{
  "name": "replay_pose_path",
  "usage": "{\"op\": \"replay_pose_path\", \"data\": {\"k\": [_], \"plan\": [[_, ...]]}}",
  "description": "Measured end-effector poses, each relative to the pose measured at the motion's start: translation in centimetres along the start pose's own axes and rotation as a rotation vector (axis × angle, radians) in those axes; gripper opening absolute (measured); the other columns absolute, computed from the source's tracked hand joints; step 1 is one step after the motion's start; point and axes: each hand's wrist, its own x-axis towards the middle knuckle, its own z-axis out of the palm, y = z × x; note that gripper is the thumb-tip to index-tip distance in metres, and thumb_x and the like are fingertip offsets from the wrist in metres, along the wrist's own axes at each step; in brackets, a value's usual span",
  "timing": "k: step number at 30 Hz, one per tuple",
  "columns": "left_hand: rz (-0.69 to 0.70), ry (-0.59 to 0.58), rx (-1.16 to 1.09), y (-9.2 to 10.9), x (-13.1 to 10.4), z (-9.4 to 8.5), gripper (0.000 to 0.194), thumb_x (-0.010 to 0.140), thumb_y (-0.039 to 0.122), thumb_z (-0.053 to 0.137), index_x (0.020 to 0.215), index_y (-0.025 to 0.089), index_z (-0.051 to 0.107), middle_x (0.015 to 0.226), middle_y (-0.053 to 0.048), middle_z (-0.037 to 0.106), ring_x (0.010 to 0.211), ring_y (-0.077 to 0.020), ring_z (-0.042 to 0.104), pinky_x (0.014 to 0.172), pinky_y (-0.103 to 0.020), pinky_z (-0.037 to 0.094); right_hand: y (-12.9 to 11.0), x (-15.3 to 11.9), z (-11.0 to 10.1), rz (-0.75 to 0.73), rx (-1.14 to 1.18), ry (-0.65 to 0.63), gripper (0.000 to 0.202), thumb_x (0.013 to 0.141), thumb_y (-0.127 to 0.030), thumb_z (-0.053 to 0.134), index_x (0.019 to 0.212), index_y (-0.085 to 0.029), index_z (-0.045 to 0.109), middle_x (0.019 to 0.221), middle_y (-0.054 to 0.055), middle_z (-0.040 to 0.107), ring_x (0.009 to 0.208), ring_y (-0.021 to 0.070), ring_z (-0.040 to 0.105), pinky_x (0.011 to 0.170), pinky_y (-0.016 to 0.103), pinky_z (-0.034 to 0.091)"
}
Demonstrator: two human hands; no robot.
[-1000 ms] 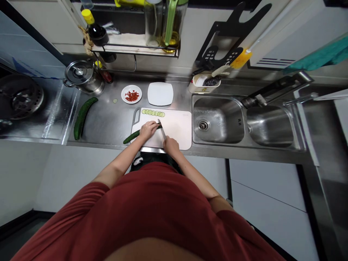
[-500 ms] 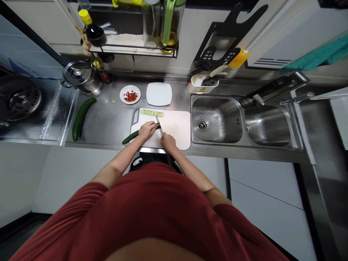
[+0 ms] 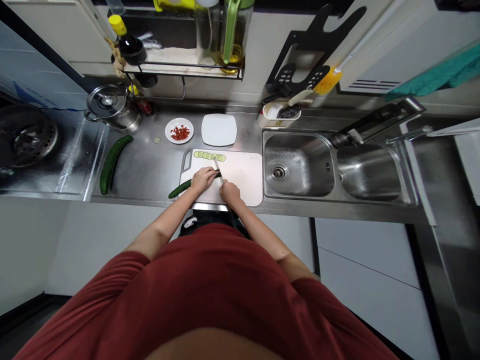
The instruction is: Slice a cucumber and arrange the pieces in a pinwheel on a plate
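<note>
On the white cutting board (image 3: 245, 175) lies a dark green cucumber (image 3: 180, 188), its uncut end sticking out past the board's left edge. My left hand (image 3: 203, 180) is closed over the cucumber near its cut end. A kitchen knife (image 3: 219, 170) is gripped in my right hand (image 3: 230, 193), its blade against the cut end, right beside my left fingertips. Several thin cucumber slices (image 3: 207, 155) lie overlapping in a row along the board's far edge, just beyond the knife tip.
Behind the board stand a white plate (image 3: 219, 130) and a small dish of red pieces (image 3: 179, 131). A second cucumber (image 3: 112, 165) lies at left, near a lidded pot (image 3: 112, 107) and a single slice (image 3: 156, 140). A double sink (image 3: 300, 167) is at right.
The knife and my right hand have shifted very slightly to the left. My left hand stays on the cucumber, and the slices lie as before.
</note>
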Motion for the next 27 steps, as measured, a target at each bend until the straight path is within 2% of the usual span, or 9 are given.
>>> {"op": "replay_pose_path", "data": {"k": [12, 27], "plan": [[0.003, 0.014, -0.018, -0.1, -0.1, 0.2, 0.029, 0.096, 0.033, 0.044, 0.106, 0.025, 0.070, 0.107, -0.006, 0.066, 0.097, -0.0182, 0.058, 0.084, -0.032, 0.048, 1.3, -3.0, 0.7, 0.006, -0.025, -0.041, 0.024, 0.096, -0.021, 0.036, 0.111, -0.014, 0.053, 0.099, 0.014, 0.068, 0.095, 0.0259, 0.065, 0.077, 0.032, 0.047], [-0.006, -0.004, -0.021, 0.0, 0.0, 0.1, 0.028, 0.095, 0.032, 0.045, 0.107, 0.025, 0.070, 0.109, -0.006, 0.066, 0.098, -0.0183, 0.058, 0.086, -0.033, 0.048, 0.5, -1.2, 0.0, -0.001, -0.006, -0.046, 0.026, 0.095, -0.018, 0.036, 0.114, -0.013, 0.052, 0.105, 0.016, 0.066, 0.101, 0.0267, 0.064, 0.081, 0.033, 0.047]]}}
